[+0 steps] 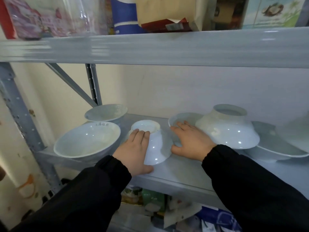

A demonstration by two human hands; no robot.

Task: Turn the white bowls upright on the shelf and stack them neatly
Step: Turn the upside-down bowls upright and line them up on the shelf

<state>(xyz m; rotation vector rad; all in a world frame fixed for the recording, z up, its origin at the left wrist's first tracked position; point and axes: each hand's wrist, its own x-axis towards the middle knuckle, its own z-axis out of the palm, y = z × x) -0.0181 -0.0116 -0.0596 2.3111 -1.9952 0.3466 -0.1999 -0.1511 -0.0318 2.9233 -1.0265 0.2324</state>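
Left hand [133, 148] fingers curl round a small inverted bowl [157, 144] at the centre of the shelf [184, 171]. Right hand [192, 139] fingers lie straight, touching an upright bowl [185, 117] at 1 o'clock. Left bowls [87, 139] stand upright at 9 o'clock, a large inverted bowl [230, 131] at 3 o'clock. Stacking not begun.

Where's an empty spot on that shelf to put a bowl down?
The front strip of the shelf, right of the small upside-down bowl and nearer than the right hand, is bare. The right end is crowded: a big upside-down bowl overlaps upright bowls.
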